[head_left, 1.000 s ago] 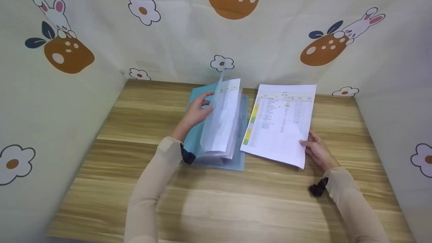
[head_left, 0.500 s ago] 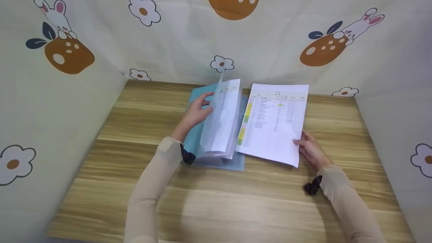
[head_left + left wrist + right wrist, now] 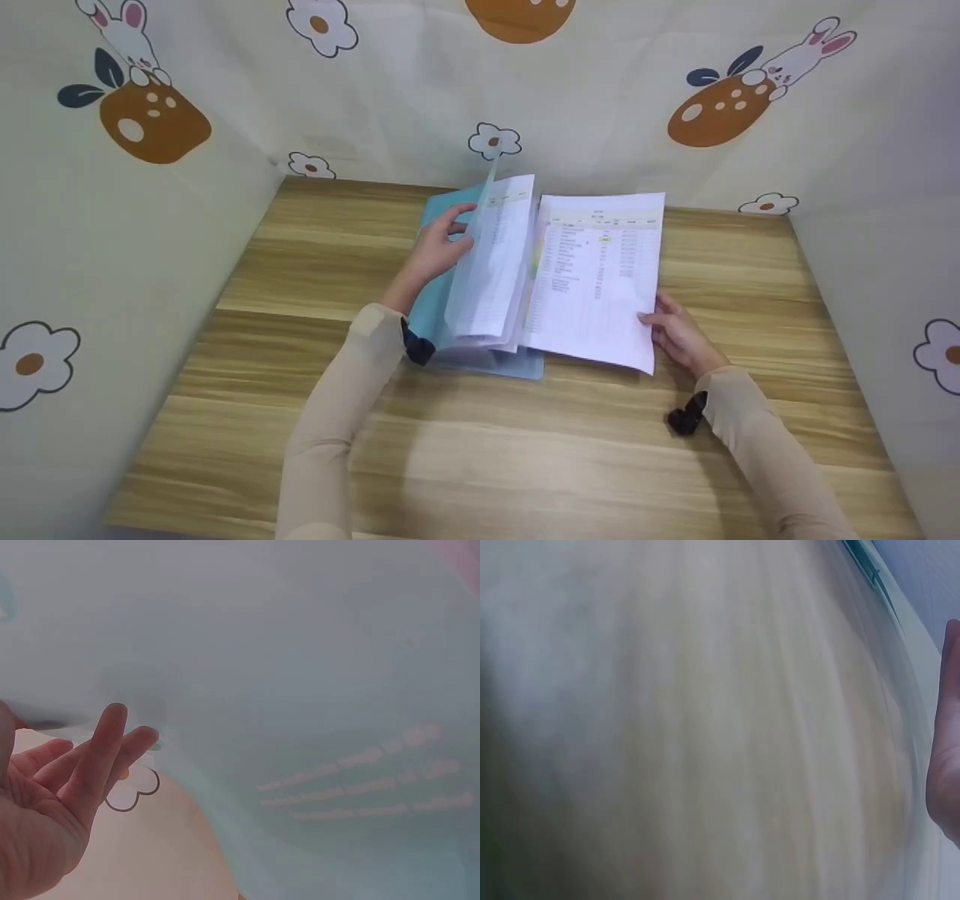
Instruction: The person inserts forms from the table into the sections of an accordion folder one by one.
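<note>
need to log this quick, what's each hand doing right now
Left hand: open, fingers propping up the folder's sleeves.
Right hand: holding the printed sheet.

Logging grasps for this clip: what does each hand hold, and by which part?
Right hand pinches the printed sheet at its lower right corner. Left hand props up the folder's clear sleeves from their left side.
</note>
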`<action>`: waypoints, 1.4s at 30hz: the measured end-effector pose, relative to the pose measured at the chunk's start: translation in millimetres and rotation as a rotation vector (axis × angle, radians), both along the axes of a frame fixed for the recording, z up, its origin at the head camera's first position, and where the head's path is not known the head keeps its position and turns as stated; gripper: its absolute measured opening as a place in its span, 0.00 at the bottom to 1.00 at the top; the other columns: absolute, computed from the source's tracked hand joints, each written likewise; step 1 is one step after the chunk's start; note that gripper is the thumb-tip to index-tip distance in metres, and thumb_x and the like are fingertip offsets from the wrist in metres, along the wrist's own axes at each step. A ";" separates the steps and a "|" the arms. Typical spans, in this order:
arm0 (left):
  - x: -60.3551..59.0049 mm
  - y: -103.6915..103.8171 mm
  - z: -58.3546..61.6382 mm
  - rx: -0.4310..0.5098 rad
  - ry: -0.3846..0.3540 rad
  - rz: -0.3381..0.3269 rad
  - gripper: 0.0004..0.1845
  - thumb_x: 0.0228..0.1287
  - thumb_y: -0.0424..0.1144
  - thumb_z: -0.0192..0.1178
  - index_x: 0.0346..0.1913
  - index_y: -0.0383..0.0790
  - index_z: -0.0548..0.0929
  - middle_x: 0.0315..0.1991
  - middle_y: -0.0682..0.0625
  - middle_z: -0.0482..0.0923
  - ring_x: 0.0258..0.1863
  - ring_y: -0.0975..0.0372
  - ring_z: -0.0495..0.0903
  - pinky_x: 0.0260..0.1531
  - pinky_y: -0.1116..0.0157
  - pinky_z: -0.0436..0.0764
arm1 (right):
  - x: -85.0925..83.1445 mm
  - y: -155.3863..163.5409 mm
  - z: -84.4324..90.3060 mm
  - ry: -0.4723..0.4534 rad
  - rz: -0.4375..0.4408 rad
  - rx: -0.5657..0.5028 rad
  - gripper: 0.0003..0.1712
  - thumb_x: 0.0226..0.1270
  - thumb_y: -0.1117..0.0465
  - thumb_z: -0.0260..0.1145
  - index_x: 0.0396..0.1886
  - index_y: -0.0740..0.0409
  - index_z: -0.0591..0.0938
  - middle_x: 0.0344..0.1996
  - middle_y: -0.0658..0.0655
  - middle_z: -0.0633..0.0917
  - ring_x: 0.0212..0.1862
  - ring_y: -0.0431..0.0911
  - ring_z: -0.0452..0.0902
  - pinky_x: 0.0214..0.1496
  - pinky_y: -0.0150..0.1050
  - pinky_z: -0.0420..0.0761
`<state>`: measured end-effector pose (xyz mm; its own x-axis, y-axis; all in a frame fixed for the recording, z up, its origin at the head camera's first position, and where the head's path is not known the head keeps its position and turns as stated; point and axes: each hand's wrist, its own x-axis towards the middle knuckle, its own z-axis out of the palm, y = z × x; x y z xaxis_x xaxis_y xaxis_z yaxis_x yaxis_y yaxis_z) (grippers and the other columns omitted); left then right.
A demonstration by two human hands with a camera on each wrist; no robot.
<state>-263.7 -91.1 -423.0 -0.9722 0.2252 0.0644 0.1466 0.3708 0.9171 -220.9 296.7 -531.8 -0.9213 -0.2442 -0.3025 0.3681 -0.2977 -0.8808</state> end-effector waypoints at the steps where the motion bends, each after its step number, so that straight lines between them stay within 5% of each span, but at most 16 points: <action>1: 0.3 0.0 0.4 -0.001 -0.002 -0.001 0.26 0.57 0.30 0.48 0.61 0.43 0.65 0.54 0.43 0.68 0.49 0.58 0.72 0.38 0.61 0.75 | 0.3 -0.7 -0.2 0.000 0.003 0.001 0.29 0.58 0.78 0.49 0.60 0.62 0.56 0.42 0.53 0.77 0.42 0.46 0.76 0.42 0.41 0.74; 13: 2.1 0.3 1.6 -0.008 -0.027 -0.003 0.26 0.59 0.32 0.49 0.62 0.45 0.64 0.56 0.45 0.67 0.50 0.58 0.70 0.40 0.60 0.74 | 3.9 -9.7 -1.7 -0.018 0.043 0.048 0.40 0.57 0.78 0.50 0.67 0.66 0.43 0.43 0.52 0.75 0.41 0.45 0.75 0.44 0.40 0.73; 42: 2.1 0.7 1.1 0.017 -0.047 -0.003 0.26 0.58 0.32 0.48 0.62 0.45 0.63 0.55 0.44 0.67 0.49 0.58 0.71 0.40 0.60 0.75 | 9.4 -39.4 -1.2 -0.035 0.050 -0.003 0.36 0.57 0.78 0.50 0.65 0.67 0.49 0.44 0.55 0.75 0.42 0.47 0.75 0.45 0.42 0.73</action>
